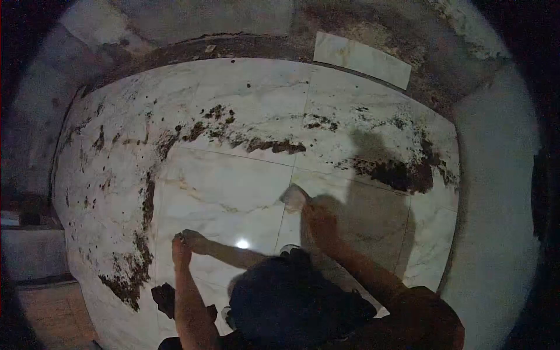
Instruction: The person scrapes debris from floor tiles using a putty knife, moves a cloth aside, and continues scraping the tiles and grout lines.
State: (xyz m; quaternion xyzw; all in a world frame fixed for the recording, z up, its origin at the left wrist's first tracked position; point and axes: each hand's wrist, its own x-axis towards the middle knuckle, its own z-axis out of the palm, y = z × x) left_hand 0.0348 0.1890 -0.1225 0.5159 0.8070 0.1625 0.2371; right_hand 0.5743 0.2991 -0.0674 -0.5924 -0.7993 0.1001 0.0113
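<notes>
My right hand point(319, 220) is closed around a pale, roughly triangular piece point(296, 198), perhaps a rag; dim light hides its exact kind. That piece touches the marble-look floor tiles point(227, 181) close to a joint line. Farther left, my left hand point(182, 249) rests on or just over the tile, its fingers drawn together. Whether anything is inside them cannot be made out. Its dark shadow falls to the right.
Brown dirt patches point(396, 175) and crumbs curve across the tiles, with more dirt point(131, 274) at left. A loose tile strip point(361, 58) lies beyond the far edge. Grey walls or ledges point(496, 192) border the floor. My dark-clothed body point(297, 303) fills the bottom.
</notes>
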